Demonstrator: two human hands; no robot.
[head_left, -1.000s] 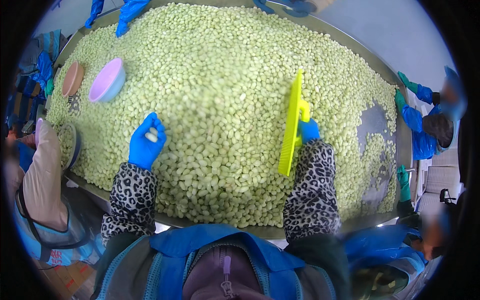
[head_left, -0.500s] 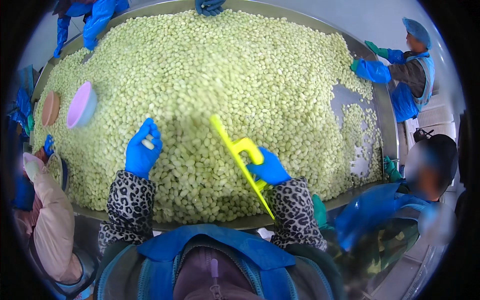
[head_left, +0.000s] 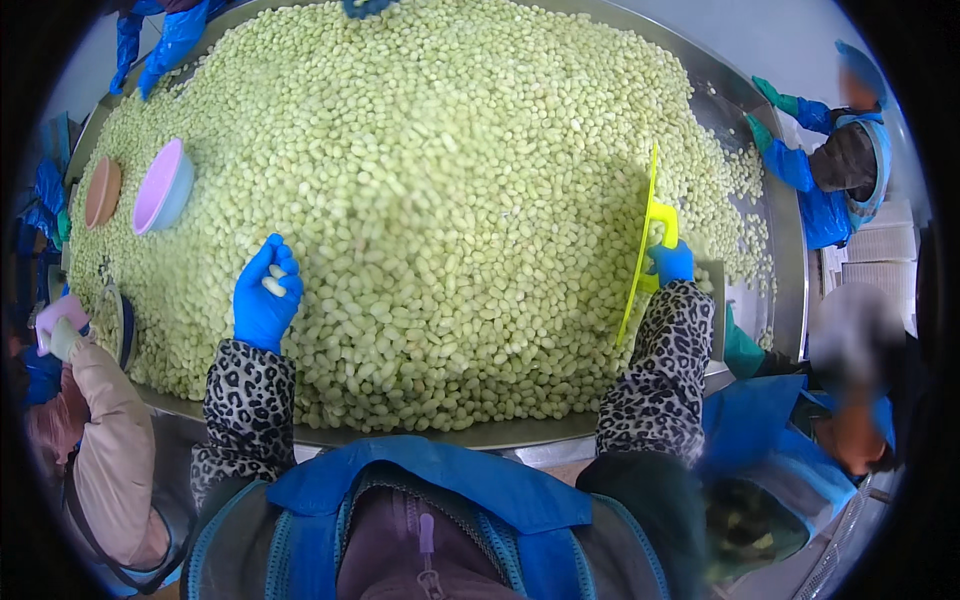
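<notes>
A broad heap of pale green, grape-like oval fruits (head_left: 440, 260) covers a large metal table. My right hand (head_left: 672, 264), in a blue glove, is closed round the handle of a bright yellow scraper (head_left: 640, 255) with a long straight blade. The blade stands on edge at the right side of the heap. Above the near left part of the heap is my left hand (head_left: 262, 305), also blue-gloved, its fingers curled round two pale oval fruits (head_left: 274, 284).
A raised metal rim (head_left: 500, 432) edges the table. On the heap at the left rest a pink-and-blue basin (head_left: 163, 190) and a brown bowl (head_left: 103, 193). Co-workers stand at both sides and the far edge; a green-gloved hand (head_left: 741, 345) is close to my right forearm.
My right hand has swung the scraper from the middle to the right, and its blade is now nearly upright in view. My left hand has shifted slightly left, still curled round fruit.
</notes>
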